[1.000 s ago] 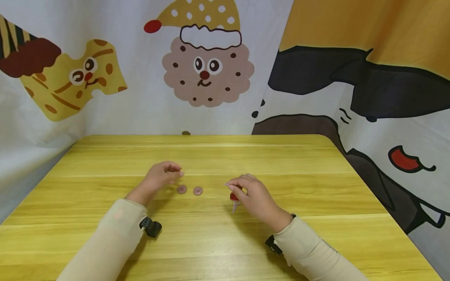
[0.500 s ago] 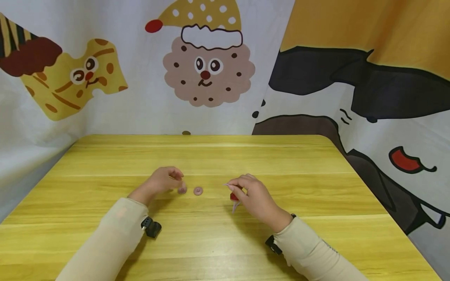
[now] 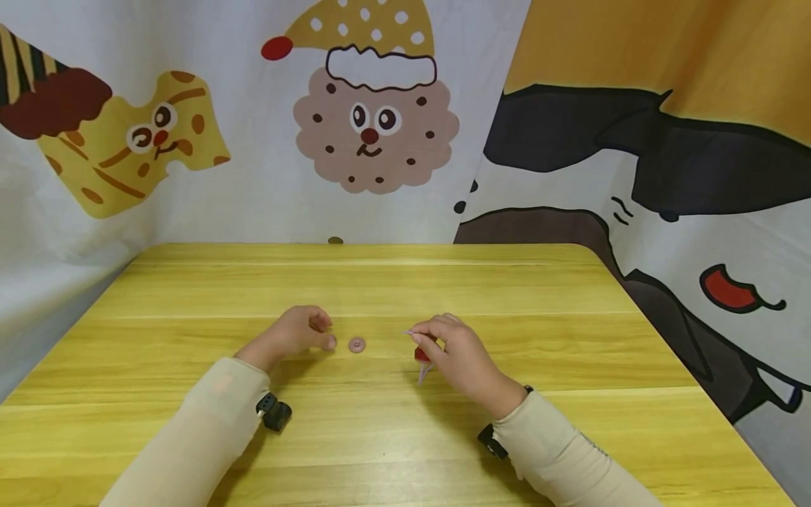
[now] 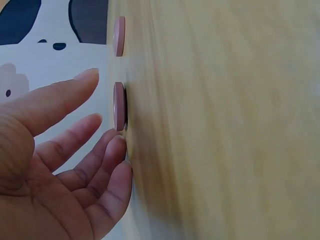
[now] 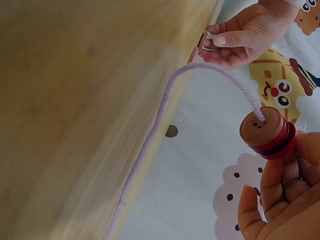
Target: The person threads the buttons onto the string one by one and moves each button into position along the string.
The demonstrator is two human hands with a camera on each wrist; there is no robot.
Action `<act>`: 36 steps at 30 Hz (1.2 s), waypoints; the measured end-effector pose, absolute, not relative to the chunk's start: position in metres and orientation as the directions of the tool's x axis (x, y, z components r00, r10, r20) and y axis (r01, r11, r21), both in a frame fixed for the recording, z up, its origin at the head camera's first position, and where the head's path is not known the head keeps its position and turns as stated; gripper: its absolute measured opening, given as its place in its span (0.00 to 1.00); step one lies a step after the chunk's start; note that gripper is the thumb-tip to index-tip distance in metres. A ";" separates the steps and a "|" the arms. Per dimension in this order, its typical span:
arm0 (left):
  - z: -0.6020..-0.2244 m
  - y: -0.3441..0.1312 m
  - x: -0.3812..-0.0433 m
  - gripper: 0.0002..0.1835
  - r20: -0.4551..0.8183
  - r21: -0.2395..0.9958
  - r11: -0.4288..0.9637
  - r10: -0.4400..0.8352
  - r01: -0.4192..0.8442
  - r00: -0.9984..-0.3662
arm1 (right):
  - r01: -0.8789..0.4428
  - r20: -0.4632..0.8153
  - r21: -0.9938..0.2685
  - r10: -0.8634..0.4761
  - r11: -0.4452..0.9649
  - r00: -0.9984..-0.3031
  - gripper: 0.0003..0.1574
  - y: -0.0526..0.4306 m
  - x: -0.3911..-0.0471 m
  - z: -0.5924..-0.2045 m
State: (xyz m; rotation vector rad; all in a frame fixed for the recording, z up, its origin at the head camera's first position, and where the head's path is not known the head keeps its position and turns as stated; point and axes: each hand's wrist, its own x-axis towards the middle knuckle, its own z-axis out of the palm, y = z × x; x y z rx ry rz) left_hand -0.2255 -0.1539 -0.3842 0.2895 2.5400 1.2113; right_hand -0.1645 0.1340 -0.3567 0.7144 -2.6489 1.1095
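Observation:
In the head view my left hand (image 3: 300, 332) is low over the table and hides one of two flat brownish-pink buttons. The left wrist view shows that button (image 4: 119, 106) edge-on near my fingertips, with the thumb raised apart from it. The second button (image 3: 357, 345) lies just to the right, its holes facing up. My right hand (image 3: 459, 355) pinches a light purple cord (image 5: 162, 107) that is threaded through a stack of red and brown buttons (image 5: 260, 131). The stack sits by my fingertips, and the cord runs out from its front button down toward the table.
A yellow wood-grain table (image 3: 393, 429) spans the space beneath both hands. Behind it hangs a white curtain (image 3: 253, 204) printed with cartoon figures. Black cameras are strapped at the left wrist (image 3: 275, 412) and right wrist (image 3: 493, 442).
My left hand has come down and slightly to the right, over the left button, which it now covers in the head view. My right hand with the cord stays in place.

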 end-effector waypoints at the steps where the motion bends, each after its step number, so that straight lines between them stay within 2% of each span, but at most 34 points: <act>1: -0.385 -0.154 -0.226 0.19 -0.183 0.777 0.627 0.319 0.063 -0.930 | -0.495 0.340 -0.622 -0.360 0.606 -0.869 0.07 0.134 -0.164 -0.356; 6: -0.384 -0.151 -0.225 0.19 -0.163 0.745 0.656 0.356 0.122 -0.920 | -0.486 0.328 -0.629 -0.360 0.607 -0.874 0.08 0.135 -0.164 -0.356; 26: -0.380 -0.144 -0.219 0.14 -0.161 0.689 0.708 0.358 0.155 -0.920 | -0.498 0.342 -0.618 -0.362 0.608 -0.867 0.08 0.133 -0.165 -0.356; 36: -0.382 -0.143 -0.219 0.08 -0.157 0.685 0.709 0.366 0.166 -0.917 | -0.507 0.348 -0.617 -0.369 0.602 -0.862 0.08 0.133 -0.165 -0.355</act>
